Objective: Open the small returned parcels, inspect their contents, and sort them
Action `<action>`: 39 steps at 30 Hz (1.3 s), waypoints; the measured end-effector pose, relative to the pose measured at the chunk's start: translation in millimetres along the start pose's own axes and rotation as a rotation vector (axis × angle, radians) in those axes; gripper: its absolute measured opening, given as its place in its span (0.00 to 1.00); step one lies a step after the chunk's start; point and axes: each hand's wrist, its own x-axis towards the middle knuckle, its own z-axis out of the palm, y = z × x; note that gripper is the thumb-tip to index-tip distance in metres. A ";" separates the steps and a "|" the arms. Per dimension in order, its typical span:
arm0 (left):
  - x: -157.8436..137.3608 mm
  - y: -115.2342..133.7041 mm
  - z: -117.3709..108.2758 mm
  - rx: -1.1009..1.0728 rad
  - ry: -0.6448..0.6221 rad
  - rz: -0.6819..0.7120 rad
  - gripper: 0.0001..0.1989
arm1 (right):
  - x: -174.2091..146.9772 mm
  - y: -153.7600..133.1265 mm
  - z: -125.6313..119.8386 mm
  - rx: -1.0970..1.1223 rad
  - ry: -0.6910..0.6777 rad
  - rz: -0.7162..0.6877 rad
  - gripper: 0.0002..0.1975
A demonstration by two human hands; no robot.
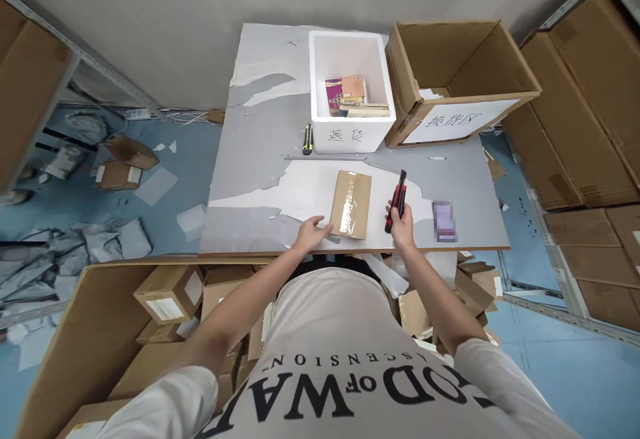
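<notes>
A small brown cardboard package [351, 205] lies flat on the table, with shiny clear tape running along its top. My left hand [313, 233] is beside its lower left corner, thumb and finger apart, the fingertips at or just touching the edge. To the right of the package, my right hand [401, 224] is closed around a red and black box cutter [399, 200], which points away from me. Near the white foam box lies a second cutter, a yellow and black box cutter [307, 139], untouched.
Behind the package stand a white foam box [345, 133] holding books and an open cardboard box [460, 122] with a handwritten label. A blurred phone-like item [444, 221] lies at right on the torn-surfaced table [260, 125]. Below the edge, a large carton [55, 359] holds several parcels.
</notes>
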 end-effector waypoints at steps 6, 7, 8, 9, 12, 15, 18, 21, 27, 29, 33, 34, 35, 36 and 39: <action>91.8 61.7 -8.1 -0.049 -0.081 0.169 0.23 | -88.3 31.0 -8.0 0.375 0.008 0.255 0.20; 107.3 72.1 -7.8 -0.069 -0.102 0.166 0.23 | -96.0 33.8 -5.6 0.419 0.008 0.301 0.20; 121.1 81.2 -7.3 -0.083 -0.133 0.165 0.23 | -101.6 35.8 -2.6 0.459 0.009 0.345 0.20; 132.8 88.8 -6.6 -0.085 -0.162 0.164 0.22 | -105.5 37.0 0.9 0.495 0.011 0.385 0.19; 154.4 100.5 -3.9 -0.037 -0.266 0.143 0.19 | -109.8 38.0 12.5 0.558 -0.007 0.451 0.19; 159.8 98.4 1.0 0.013 -0.324 0.141 0.14 | -108.2 38.1 22.9 0.565 -0.015 0.452 0.20; 158.0 90.6 7.2 -0.008 -0.338 0.129 0.12 | -104.5 39.4 29.6 0.566 0.008 0.441 0.20; 154.4 84.6 8.4 -0.061 -0.303 0.127 0.13 | -99.2 40.1 28.6 0.556 0.015 0.417 0.19; 125.0 76.2 -24.4 -0.094 -0.175 0.160 0.19 | -57.7 20.7 -0.5 0.468 0.023 0.303 0.19; 104.0 69.1 -34.0 -0.149 -0.102 0.148 0.23 | -29.7 4.4 -11.6 0.409 -0.011 0.257 0.19; 57.9 47.0 -28.9 -0.249 0.067 0.102 0.29 | 32.1 -31.3 -22.0 0.272 -0.164 0.201 0.16; 48.2 40.7 -23.7 -0.281 0.107 0.081 0.30 | 45.5 -38.2 -21.3 0.250 -0.210 0.198 0.16; 39.8 34.6 -17.9 -0.305 0.123 0.058 0.31 | 57.3 -43.4 -19.4 0.229 -0.255 0.198 0.16; 33.1 28.9 -12.3 -0.322 0.144 0.035 0.31 | 67.2 -46.8 -16.5 0.207 -0.292 0.198 0.17; 22.5 15.6 -1.8 -0.304 0.178 -0.030 0.29 | 85.7 -47.2 -6.1 0.165 -0.346 0.204 0.18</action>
